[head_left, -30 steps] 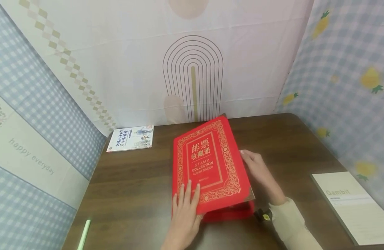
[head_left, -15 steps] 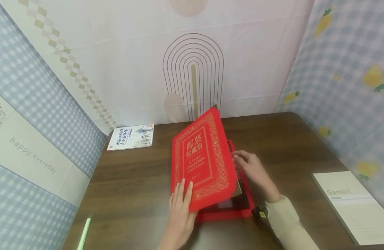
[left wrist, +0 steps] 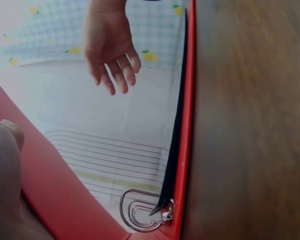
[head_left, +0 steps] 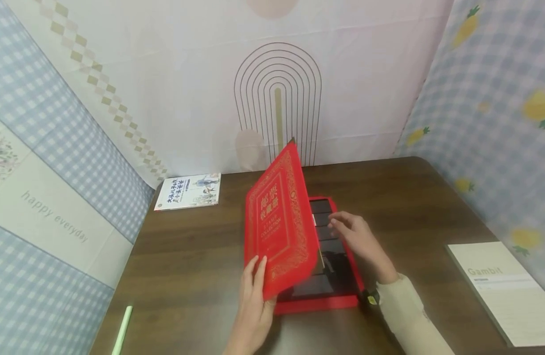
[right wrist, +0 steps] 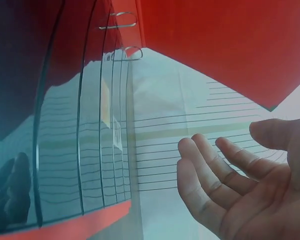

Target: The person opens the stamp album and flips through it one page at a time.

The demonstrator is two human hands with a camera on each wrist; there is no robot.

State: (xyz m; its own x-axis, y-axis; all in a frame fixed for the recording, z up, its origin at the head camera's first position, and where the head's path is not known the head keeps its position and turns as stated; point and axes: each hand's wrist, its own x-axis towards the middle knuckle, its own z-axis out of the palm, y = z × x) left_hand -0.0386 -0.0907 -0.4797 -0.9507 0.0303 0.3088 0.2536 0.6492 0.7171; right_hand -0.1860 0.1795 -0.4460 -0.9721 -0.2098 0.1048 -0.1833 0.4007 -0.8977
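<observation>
Dark brown wooden table (head_left: 192, 276) boxed in by hanging cloths: blue gingham one on the left (head_left: 55, 148) printed "happy everyday", white one behind (head_left: 277, 98) with a nested arch line pattern, pineapple-print gingham on the right (head_left: 498, 98). Small white illustrated booklet (head_left: 187, 191) with Chinese title lies flat at the far left of the table, well apart from the hands. Grey-white paperback (head_left: 503, 291) at the right edge reads "Gambit". Pale green pen (head_left: 121, 330) near the front left edge. Nothing blocks the hands.

Red hardcover stamp album binder (head_left: 279, 231) sits mid-table, long axis running away from the person, spine on the left. Front cover raised steeply, nearly on edge, gold ornate border, Chinese characters plus "STAMP COLLECTION ALBUM BINDER", partly legible. Dark glossy pocket pages (head_left: 330, 266) exposed underneath, lying flat. Metal ring clasps (left wrist: 140, 212) show at the spine in the left wrist view.

Left hand (head_left: 255, 301) grasps the cover's lower corner, fingers on the front face, thumb behind. Right hand (head_left: 358, 241) hovers over the open pages, fingers released and loosely spread, holding nothing; cream sleeve (head_left: 410, 315) on that arm.
</observation>
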